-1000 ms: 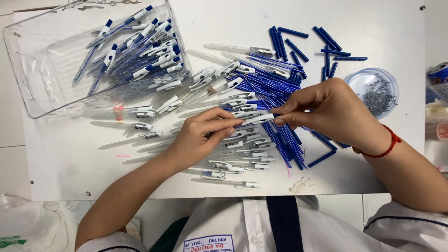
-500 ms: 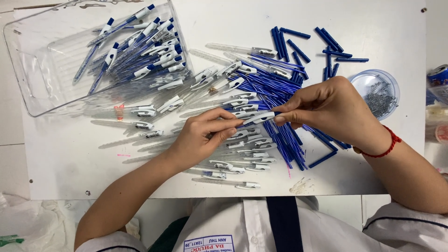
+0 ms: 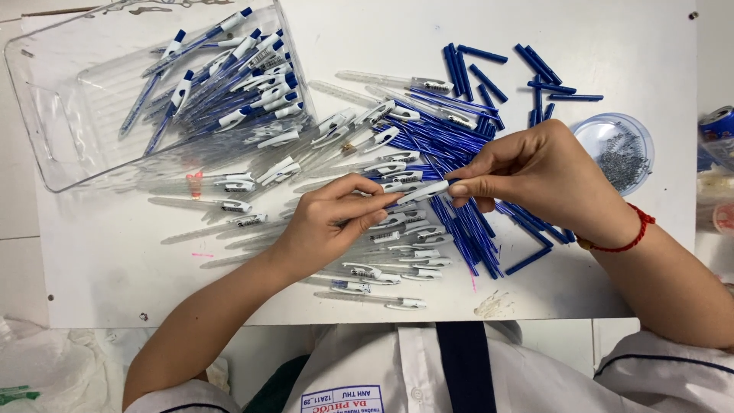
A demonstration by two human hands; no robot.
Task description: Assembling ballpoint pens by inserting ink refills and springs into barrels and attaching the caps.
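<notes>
Head view: both hands meet over the middle of the white table (image 3: 612, 252). The left hand (image 3: 325, 226) and the right hand (image 3: 547, 180) hold one pen (image 3: 417, 193) between them, lying nearly level with a slight tilt. Left thumb and forefinger are closed on its clear barrel end; right thumb and forefinger (image 3: 478, 186) pinch its white clip end. The pen's middle shows in the gap between the two sets of fingertips, just above the loose pile.

Beneath the hands lies a pile of clear barrels (image 3: 382, 252) with white clips, spread from table centre toward the near edge. Just beside it, under and behind the right hand, lies a heap of blue refills (image 3: 459, 145). Blue caps (image 3: 535, 76) are scattered toward the far right. A clear tray (image 3: 46, 115) at far left holds finished pens (image 3: 229, 84), blue-and-white, lying at a slant. A round clear dish (image 3: 619, 149) with small metal springs stands near the right hand, apart from it. A red cord (image 3: 631, 237) circles the right wrist.
</notes>
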